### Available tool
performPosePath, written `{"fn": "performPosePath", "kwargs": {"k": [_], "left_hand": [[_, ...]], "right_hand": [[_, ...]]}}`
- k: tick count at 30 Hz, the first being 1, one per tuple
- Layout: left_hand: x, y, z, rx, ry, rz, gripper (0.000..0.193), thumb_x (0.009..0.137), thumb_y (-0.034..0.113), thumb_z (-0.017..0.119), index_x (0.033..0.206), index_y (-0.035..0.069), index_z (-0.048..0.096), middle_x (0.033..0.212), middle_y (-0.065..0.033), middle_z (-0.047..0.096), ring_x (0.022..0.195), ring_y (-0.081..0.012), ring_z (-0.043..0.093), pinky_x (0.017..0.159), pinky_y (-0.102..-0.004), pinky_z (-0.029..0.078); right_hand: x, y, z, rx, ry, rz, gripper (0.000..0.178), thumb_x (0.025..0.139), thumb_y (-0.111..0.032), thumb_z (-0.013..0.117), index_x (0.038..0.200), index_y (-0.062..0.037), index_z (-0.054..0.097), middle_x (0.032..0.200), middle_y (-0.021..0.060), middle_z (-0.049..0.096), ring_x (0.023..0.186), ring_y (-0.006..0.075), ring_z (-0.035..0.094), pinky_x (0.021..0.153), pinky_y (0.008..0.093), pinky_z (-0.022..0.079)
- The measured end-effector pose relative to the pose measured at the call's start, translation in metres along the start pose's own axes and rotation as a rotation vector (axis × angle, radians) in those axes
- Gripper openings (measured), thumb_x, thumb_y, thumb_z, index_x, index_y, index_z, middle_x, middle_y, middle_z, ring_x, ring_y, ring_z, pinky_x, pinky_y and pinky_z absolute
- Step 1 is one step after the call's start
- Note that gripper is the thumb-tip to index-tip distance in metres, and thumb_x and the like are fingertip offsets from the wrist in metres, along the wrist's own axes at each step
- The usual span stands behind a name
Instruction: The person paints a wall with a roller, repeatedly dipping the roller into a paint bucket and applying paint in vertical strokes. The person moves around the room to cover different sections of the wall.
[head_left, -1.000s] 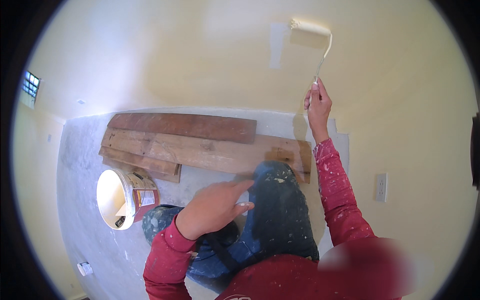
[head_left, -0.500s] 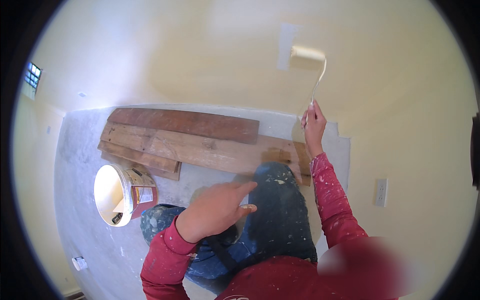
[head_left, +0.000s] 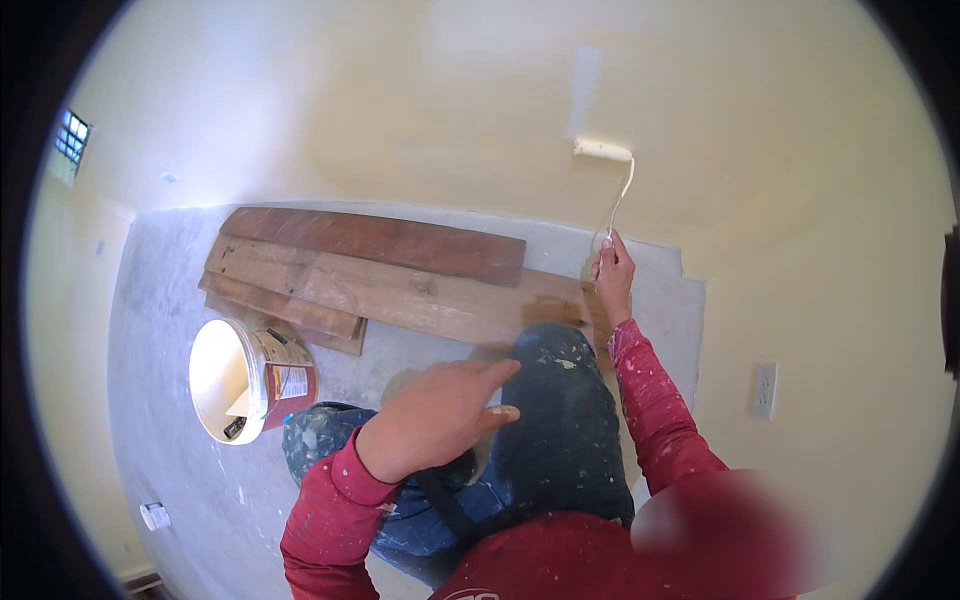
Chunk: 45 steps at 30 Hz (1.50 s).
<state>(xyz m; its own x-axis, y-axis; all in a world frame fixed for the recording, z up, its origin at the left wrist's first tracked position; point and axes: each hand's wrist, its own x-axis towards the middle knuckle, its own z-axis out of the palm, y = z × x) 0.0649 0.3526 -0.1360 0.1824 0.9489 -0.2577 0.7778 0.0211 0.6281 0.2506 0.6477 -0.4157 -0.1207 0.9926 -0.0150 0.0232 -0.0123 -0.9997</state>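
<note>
My right hand (head_left: 612, 272) grips the wire handle of a small paint roller (head_left: 603, 150) whose pale sleeve lies against the yellow wall (head_left: 420, 110), just under a lighter unpainted strip. My left hand (head_left: 435, 415) hovers flat and empty, fingers extended, over my paint-spattered blue trousers (head_left: 560, 420). Both arms wear red sleeves flecked with white paint.
Several brown wooden planks (head_left: 380, 275) lie stacked on the grey concrete floor (head_left: 165, 340) along the wall. A white paint bucket (head_left: 245, 380) lies on its side left of my knee. A wall socket (head_left: 764, 390) is at right, a small window (head_left: 72, 140) far left.
My right hand has drawn the roller down the wall, from high up to just above the floor line. The left hand stays hovering over my lap.
</note>
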Motion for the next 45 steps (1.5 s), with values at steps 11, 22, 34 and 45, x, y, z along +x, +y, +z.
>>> {"fn": "performPosePath", "kwargs": {"k": [11, 22, 34, 45], "left_hand": [[-0.004, 0.001, 0.000, 0.000, 0.027, 0.034, 0.057, 0.101, 0.034, 0.070, 0.146, 0.003, 0.054, 0.104, -0.0264, 0.071, 0.100, -0.0470, 0.067, 0.087, -0.0527, 0.052], [-0.008, 0.001, -0.001, -0.045, 0.029, 0.033, 0.054, 0.100, 0.031, 0.070, 0.142, -0.002, 0.057, 0.110, -0.0272, 0.071, 0.105, -0.0474, 0.066, 0.090, -0.0534, 0.052], [-0.013, 0.005, -0.005, -0.045, 0.028, 0.045, 0.054, 0.100, 0.029, 0.069, 0.140, -0.004, 0.056, 0.109, -0.0284, 0.071, 0.107, -0.0485, 0.066, 0.090, -0.0544, 0.051], [-0.015, 0.000, -0.006, -0.030, 0.017, 0.035, 0.057, 0.101, 0.031, 0.069, 0.146, -0.001, 0.055, 0.109, -0.0247, 0.071, 0.103, -0.0453, 0.066, 0.091, -0.0513, 0.051]], "right_hand": [[0.030, -0.138, 0.037, 0.045, -0.005, -0.302, 0.046, 0.114, -0.028, 0.053, 0.152, -0.0008, 0.057, 0.073, -0.0010, 0.053, 0.058, 0.0065, 0.050, 0.050, 0.0250, 0.043], [0.003, 0.013, 0.018, -0.055, -0.014, -0.041, 0.047, 0.114, -0.027, 0.052, 0.151, 0.0023, 0.056, 0.073, -0.0005, 0.054, 0.057, 0.0065, 0.050, 0.050, 0.0250, 0.044], [0.024, -0.146, 0.070, 0.081, -0.017, -0.310, 0.042, 0.114, -0.023, 0.051, 0.147, 0.0016, 0.060, 0.072, -0.0001, 0.053, 0.058, 0.0069, 0.050, 0.051, 0.0268, 0.044], [-0.003, 0.016, 0.047, -0.042, -0.037, -0.031, 0.044, 0.113, -0.023, 0.052, 0.149, 0.0010, 0.059, 0.072, -0.0001, 0.054, 0.060, 0.0082, 0.051, 0.054, 0.0286, 0.045]]}}
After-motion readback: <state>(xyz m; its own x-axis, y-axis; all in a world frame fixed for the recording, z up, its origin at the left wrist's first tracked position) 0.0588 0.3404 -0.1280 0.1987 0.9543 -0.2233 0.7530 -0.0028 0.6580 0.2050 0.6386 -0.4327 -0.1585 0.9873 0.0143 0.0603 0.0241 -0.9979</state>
